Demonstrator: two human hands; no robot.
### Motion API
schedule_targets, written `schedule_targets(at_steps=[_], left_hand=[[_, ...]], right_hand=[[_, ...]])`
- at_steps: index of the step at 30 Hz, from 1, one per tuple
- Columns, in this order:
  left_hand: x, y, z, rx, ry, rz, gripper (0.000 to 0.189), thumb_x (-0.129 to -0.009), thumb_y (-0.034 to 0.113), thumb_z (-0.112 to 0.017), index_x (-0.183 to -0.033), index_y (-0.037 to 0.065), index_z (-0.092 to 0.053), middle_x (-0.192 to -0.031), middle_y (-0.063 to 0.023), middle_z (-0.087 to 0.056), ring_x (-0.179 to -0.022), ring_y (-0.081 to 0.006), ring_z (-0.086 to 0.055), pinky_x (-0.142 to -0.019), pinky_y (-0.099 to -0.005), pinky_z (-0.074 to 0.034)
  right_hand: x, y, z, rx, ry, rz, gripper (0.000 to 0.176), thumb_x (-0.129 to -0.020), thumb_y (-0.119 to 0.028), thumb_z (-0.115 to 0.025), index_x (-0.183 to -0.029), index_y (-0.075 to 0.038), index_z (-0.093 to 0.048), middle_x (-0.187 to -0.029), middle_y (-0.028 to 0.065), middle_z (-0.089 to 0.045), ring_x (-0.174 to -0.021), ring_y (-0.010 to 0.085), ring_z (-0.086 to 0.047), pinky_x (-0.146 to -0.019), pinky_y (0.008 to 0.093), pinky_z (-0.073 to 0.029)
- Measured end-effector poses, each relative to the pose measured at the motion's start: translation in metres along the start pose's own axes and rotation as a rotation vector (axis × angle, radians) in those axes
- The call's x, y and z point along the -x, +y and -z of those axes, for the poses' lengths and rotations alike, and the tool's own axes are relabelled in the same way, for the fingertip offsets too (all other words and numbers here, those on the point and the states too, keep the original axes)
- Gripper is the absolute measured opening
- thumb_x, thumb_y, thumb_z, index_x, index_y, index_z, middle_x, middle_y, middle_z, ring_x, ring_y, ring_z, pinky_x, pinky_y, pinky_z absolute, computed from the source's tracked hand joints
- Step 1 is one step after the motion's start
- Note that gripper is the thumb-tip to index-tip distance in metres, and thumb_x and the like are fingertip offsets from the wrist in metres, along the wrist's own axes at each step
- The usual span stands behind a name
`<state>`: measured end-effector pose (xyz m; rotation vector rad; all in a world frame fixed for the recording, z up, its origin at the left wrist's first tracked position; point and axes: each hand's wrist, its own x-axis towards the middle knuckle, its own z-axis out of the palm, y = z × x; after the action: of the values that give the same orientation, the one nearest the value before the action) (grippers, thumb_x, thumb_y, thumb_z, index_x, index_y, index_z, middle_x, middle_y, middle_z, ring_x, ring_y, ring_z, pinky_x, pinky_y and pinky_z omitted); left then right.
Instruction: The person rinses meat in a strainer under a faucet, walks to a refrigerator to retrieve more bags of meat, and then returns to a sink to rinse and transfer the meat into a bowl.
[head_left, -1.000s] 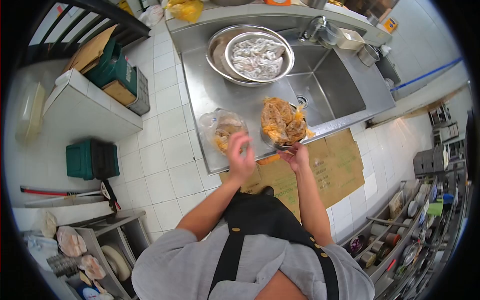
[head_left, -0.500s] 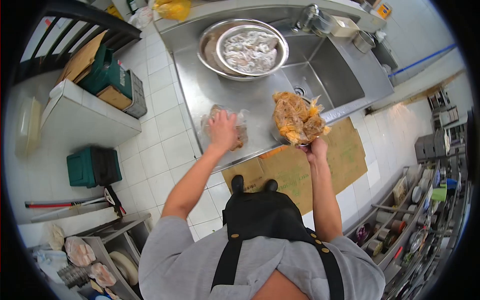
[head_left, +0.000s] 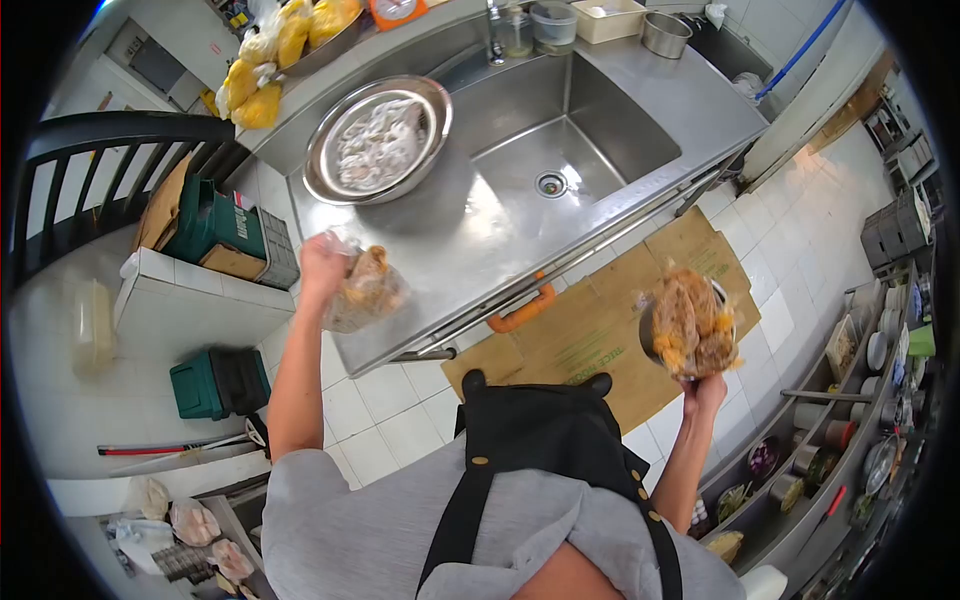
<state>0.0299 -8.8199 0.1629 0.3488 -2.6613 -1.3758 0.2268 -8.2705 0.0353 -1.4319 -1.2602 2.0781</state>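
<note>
My left hand (head_left: 323, 262) is closed on the gathered top of a clear plastic bag (head_left: 370, 288) of brown food, over the front left corner of the steel counter (head_left: 440, 265). Out to the right, over the cardboard on the floor, my right hand (head_left: 705, 392) grips a metal pot (head_left: 650, 335) from below. Bagged brown and orange food (head_left: 690, 320) is heaped above its rim. Further back on the counter, a steel bowl of whitish, wet-looking food (head_left: 380, 145) sits within a larger steel basin (head_left: 440, 105).
The sink basin (head_left: 610, 130) is set into the counter to the right. An orange curved piece (head_left: 522, 308) hangs at the counter's front rail. Cardboard (head_left: 590, 340) covers the floor tiles. Shelves of containers (head_left: 790, 450) line the right side; a green bin (head_left: 200, 385) stands left.
My left hand has gone from resting on the bag to gripping its top, shifting left. My right hand has carried the pot rightward, away from the counter. The view has shifted too.
</note>
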Motion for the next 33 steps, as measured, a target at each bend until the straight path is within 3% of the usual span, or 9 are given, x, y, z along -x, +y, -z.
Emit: schedule_targets(at_steps=[4, 8, 9, 11, 12, 14, 21, 26, 33], left_hand=[[-0.019, 0.066, -0.076, 0.015, 0.180, 0.026, 0.009, -0.069, -0.001, -0.053, -0.074, -0.001, -0.061, -0.063, -0.0033, -0.058, -0.057, -0.0140, -0.052, -0.054, -0.0293, -0.042], [-0.043, 0.123, -0.155, -0.311, 0.276, -0.258, 0.005, -0.066, 0.003, -0.055, -0.070, 0.001, -0.057, -0.057, -0.0037, -0.051, -0.053, -0.0156, -0.046, -0.051, -0.0333, -0.038], [-0.048, 0.127, -0.177, -0.591, 0.224, -0.160, 0.027, -0.068, 0.013, -0.059, -0.089, -0.004, -0.060, -0.091, -0.0208, -0.060, -0.088, -0.0326, -0.057, -0.077, -0.0433, -0.044], [-0.119, 0.045, -0.218, -0.852, 0.421, -0.647, 0.031, -0.073, 0.022, -0.056, -0.094, -0.001, -0.059, -0.102, -0.0209, -0.058, -0.100, -0.0362, -0.051, -0.088, -0.0472, -0.039], [-0.169, 0.024, -0.239, -1.022, 0.430, -0.816, 0.025, -0.075, 0.018, -0.054, -0.091, -0.001, -0.060, -0.094, -0.0186, -0.060, -0.090, -0.0310, -0.055, -0.080, -0.0452, -0.042], [-0.100, 0.193, -0.339, 0.095, 0.080, -0.323, 0.008, -0.069, -0.002, -0.049, -0.069, 0.006, -0.051, -0.066, -0.0004, -0.047, -0.061, -0.0110, -0.045, -0.052, -0.0294, -0.036], [-0.054, 0.422, -0.648, 0.314, -0.268, -0.166, 0.017, -0.068, -0.010, -0.051, -0.070, 0.006, -0.048, -0.066, 0.0016, -0.048, -0.057, -0.0085, -0.046, -0.050, -0.0249, -0.039], [-0.115, 0.462, -0.929, 0.326, -0.695, -0.303, 0.015, -0.071, -0.007, -0.053, -0.072, 0.007, -0.051, -0.068, 0.0032, -0.050, -0.061, -0.0073, -0.047, -0.054, -0.0239, -0.039], [-0.105, 0.619, -1.258, 0.359, -0.959, -0.357, 0.014, -0.074, -0.007, -0.052, -0.070, 0.007, -0.053, -0.070, 0.0045, -0.050, -0.063, -0.0055, -0.046, -0.055, -0.0225, -0.037]], right_hand=[[-0.083, -0.049, 0.105, -0.058, 0.034, -0.010, 0.030, -0.087, -0.016, -0.051, -0.108, 0.006, -0.053, -0.098, 0.0181, -0.060, -0.079, 0.0302, -0.064, -0.052, 0.0422, -0.057], [-0.145, -0.082, 0.168, -0.129, 0.154, -0.022, 0.029, -0.085, -0.012, -0.050, -0.107, 0.007, -0.053, -0.098, 0.0205, -0.060, -0.078, 0.0340, -0.064, -0.054, 0.0455, -0.058], [-0.163, -0.086, 0.191, -0.200, 0.195, -0.008, 0.027, -0.085, -0.010, -0.050, -0.106, 0.007, -0.053, -0.098, 0.0207, -0.060, -0.077, 0.0346, -0.064, -0.055, 0.0464, -0.058], [-0.214, -0.100, 0.204, -0.207, 0.236, -0.021, 0.024, -0.084, -0.006, -0.048, -0.104, 0.007, -0.053, -0.097, 0.0205, -0.060, -0.078, 0.0345, -0.064, -0.056, 0.0474, -0.059], [-0.231, -0.118, 0.203, -0.250, 0.262, 0.009, 0.023, -0.084, -0.005, -0.048, -0.103, 0.007, -0.053, -0.096, 0.0203, -0.060, -0.077, 0.0339, -0.064, -0.056, 0.0470, -0.059], [-0.271, -0.148, 0.205, -0.307, 0.293, 0.056, 0.021, -0.083, -0.003, -0.048, -0.101, 0.007, -0.054, -0.094, 0.0198, -0.061, -0.077, 0.0331, -0.065, -0.055, 0.0465, -0.059], [-0.442, -0.259, 0.238, -0.438, 0.437, 0.084, 0.019, -0.080, 0.005, -0.044, -0.096, 0.013, -0.052, -0.087, 0.0242, -0.061, -0.064, 0.0337, -0.065, -0.050, 0.0438, -0.059], [-0.568, -0.342, 0.246, -0.464, 0.606, 0.090, 0.018, -0.080, 0.006, -0.043, -0.094, 0.014, -0.052, -0.086, 0.0244, -0.061, -0.062, 0.0343, -0.064, -0.048, 0.0445, -0.058], [-0.735, -0.459, 0.304, -0.573, 0.758, 0.076, 0.018, -0.084, 0.001, -0.045, -0.097, 0.010, -0.054, -0.091, 0.0219, -0.061, -0.070, 0.0340, -0.065, -0.051, 0.0465, -0.058]])
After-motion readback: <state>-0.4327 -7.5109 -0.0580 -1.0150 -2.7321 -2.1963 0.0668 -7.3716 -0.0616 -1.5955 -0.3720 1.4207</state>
